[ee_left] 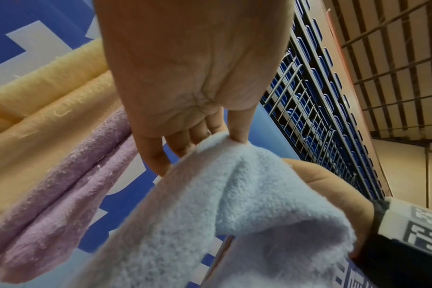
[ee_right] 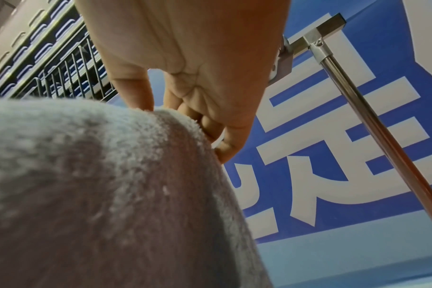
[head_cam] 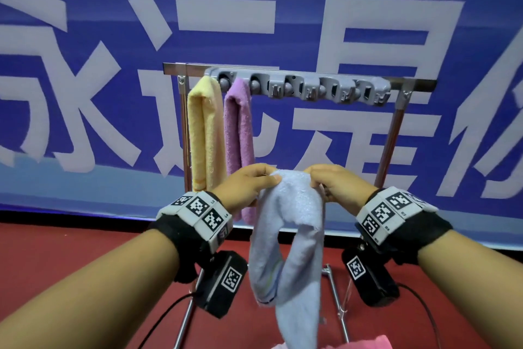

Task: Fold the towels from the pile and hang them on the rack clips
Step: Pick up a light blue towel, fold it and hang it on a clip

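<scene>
A pale blue towel (head_cam: 288, 235) hangs folded between my two hands, in front of the metal rack (head_cam: 393, 133). My left hand (head_cam: 252, 181) pinches its top left edge, thumb on the cloth. My right hand (head_cam: 328, 181) pinches the top right edge. In the left wrist view the left hand (ee_left: 210, 136) pinches the blue towel (ee_left: 222, 194), and the right wrist view has the right hand (ee_right: 185, 111) gripping the towel (ee_right: 99, 175). A grey clip bar (head_cam: 300, 88) runs along the rack's top. A yellow towel (head_cam: 203, 133) and a purple towel (head_cam: 239, 133) hang from its two left clips.
A blue banner (head_cam: 85, 65) with large white characters stands behind the rack. The floor (head_cam: 56, 249) is red. A pink towel (head_cam: 368, 344) shows at the bottom edge of the head view. The rack's base bars (head_cam: 336, 300) run under my hands.
</scene>
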`<act>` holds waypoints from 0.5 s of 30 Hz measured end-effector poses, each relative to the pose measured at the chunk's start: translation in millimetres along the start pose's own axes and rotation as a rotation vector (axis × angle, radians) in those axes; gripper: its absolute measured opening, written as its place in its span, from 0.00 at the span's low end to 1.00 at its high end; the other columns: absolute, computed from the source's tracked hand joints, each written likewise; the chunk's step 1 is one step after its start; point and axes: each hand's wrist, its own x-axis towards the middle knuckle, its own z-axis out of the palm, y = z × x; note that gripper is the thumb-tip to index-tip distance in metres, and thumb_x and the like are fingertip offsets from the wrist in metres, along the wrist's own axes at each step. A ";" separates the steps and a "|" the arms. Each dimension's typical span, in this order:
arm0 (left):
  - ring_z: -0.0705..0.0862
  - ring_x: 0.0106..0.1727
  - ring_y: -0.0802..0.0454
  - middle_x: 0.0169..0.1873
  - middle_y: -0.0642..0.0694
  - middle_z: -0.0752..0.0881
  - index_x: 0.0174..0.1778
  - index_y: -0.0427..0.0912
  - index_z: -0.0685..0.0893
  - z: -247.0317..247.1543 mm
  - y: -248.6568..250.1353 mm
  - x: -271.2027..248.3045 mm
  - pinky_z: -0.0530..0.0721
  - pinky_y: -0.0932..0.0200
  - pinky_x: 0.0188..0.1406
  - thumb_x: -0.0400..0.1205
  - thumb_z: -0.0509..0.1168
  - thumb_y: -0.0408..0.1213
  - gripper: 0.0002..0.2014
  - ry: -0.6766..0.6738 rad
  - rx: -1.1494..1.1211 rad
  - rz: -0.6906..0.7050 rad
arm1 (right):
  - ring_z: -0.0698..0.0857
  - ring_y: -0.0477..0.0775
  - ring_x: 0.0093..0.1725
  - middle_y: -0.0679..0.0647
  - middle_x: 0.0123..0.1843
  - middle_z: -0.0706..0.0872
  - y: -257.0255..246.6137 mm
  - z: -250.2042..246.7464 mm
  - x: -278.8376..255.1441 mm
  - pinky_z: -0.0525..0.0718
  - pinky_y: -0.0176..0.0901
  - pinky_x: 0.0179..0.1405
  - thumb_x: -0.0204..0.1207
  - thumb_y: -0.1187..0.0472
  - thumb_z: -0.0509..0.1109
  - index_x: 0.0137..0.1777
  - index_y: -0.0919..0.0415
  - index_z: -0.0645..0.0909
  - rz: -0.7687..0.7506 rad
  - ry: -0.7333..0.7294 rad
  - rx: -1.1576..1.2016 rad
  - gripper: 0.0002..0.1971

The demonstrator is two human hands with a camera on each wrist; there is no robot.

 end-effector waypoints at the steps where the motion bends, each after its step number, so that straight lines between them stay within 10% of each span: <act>1: 0.75 0.36 0.52 0.42 0.46 0.80 0.47 0.45 0.80 -1.1 3.1 4.2 0.73 0.64 0.32 0.83 0.63 0.34 0.03 0.006 -0.005 0.002 | 0.69 0.50 0.35 0.52 0.32 0.73 -2.3 -1.8 3.3 0.69 0.42 0.36 0.70 0.68 0.59 0.43 0.61 0.77 -0.005 0.030 -0.004 0.07; 5: 0.67 0.30 0.53 0.35 0.45 0.74 0.42 0.50 0.78 -11.9 17.8 28.1 0.68 0.60 0.32 0.80 0.61 0.27 0.10 0.078 0.008 0.038 | 0.76 0.55 0.42 0.52 0.37 0.81 -18.9 -12.4 25.2 0.76 0.51 0.47 0.61 0.57 0.62 0.40 0.61 0.82 -0.046 0.088 -0.041 0.12; 8: 0.67 0.29 0.53 0.33 0.49 0.75 0.39 0.49 0.77 -19.1 35.5 48.7 0.67 0.59 0.30 0.80 0.61 0.26 0.11 0.143 0.042 0.092 | 0.81 0.53 0.47 0.50 0.41 0.85 -34.0 -20.5 45.9 0.79 0.52 0.55 0.72 0.65 0.63 0.42 0.62 0.83 -0.104 0.161 -0.073 0.07; 15: 0.68 0.14 0.61 0.30 0.49 0.74 0.36 0.49 0.74 -29.5 96.4 103.0 0.63 0.71 0.13 0.80 0.60 0.26 0.12 0.337 0.099 0.242 | 0.76 0.49 0.41 0.48 0.38 0.79 -85.2 -33.6 94.5 0.74 0.43 0.43 0.73 0.67 0.64 0.37 0.51 0.77 -0.228 0.321 -0.093 0.09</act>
